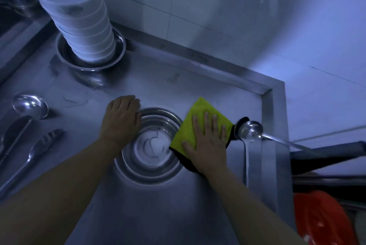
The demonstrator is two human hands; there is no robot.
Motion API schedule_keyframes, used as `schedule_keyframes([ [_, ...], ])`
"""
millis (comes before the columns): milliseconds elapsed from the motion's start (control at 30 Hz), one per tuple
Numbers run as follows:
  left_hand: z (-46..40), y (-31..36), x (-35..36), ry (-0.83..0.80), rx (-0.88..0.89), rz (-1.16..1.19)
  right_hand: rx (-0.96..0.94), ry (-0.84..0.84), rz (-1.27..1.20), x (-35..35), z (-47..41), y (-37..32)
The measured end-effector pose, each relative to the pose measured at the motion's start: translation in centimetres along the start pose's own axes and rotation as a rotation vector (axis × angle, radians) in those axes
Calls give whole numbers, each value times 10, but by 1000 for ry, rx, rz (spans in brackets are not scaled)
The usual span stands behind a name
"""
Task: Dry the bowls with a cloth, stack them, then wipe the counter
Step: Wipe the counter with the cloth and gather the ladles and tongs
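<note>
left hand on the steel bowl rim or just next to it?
Touching. The head view shows the left hand curled over the far-left rim of the steel bowl, fingertips on the rim with no gap visible.

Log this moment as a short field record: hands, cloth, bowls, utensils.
left hand: grips rim of steel basin
right hand: flat, pressing yellow cloth on counter
white bowls: stacked in steel dish, back left
ladle: beside the cloth, right
spoon and tongs: far left
</note>
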State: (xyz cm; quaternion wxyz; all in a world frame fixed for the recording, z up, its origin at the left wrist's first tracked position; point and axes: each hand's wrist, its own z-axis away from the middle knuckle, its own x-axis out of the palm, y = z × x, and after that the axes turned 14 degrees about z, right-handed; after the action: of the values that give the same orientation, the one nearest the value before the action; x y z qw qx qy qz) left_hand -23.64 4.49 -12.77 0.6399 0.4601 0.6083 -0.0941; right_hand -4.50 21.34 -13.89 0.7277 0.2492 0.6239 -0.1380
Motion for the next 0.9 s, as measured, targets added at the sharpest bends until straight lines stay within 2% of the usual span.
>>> schedule_keyframes([
  [133,30,16,-8,2,67,66,-14,-3,-20,0,51,-4],
  [467,107,97,-9,-83,41,330,-131,32,-67,-2,148,-28],
  [667,128,110,-12,-114,121,328,-207,-23,-73,-5,215,-28],
  [900,166,111,-22,-192,112,312,-121,113,-237,-23,262,-24],
])
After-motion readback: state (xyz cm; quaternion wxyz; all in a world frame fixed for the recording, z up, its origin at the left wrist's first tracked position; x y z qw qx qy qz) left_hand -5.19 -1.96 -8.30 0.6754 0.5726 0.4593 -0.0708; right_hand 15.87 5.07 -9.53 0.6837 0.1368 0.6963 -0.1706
